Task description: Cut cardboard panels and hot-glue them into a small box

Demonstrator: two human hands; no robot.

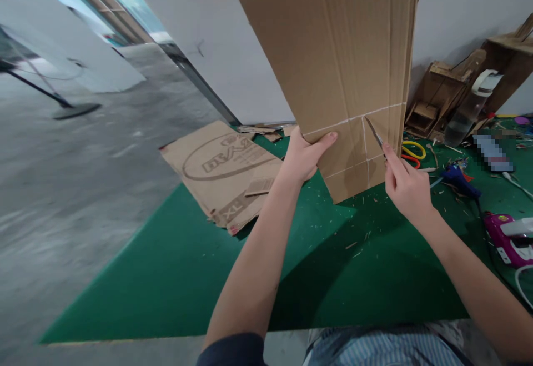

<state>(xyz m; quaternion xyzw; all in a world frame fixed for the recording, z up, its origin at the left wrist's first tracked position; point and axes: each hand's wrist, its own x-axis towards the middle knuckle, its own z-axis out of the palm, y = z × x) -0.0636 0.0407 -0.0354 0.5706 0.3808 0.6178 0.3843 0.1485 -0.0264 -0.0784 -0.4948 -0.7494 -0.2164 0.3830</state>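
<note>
My left hand point(306, 155) grips the left edge of a tall brown cardboard sheet point(345, 55), thumb across its front and fingers behind. The sheet is held up off the table at a tilt. White lines cross its lower part, one long one across and others meeting below it. My right hand point(406, 185) is closed around a thin, pointed metal blade point(375, 133); the fingers hide its handle. The blade's tip is at the sheet's face, near where the upright line meets the long one. Whether it touches I cannot tell.
A folded printed cardboard piece point(225, 160) lies left on the green table point(166, 282). To the right are yellow and red loop handles point(414, 150), a blue glue gun point(460, 181), a phone point(493, 152), a water bottle point(468, 110), a magenta device point(506, 238) and brown cardboard structures point(443, 91).
</note>
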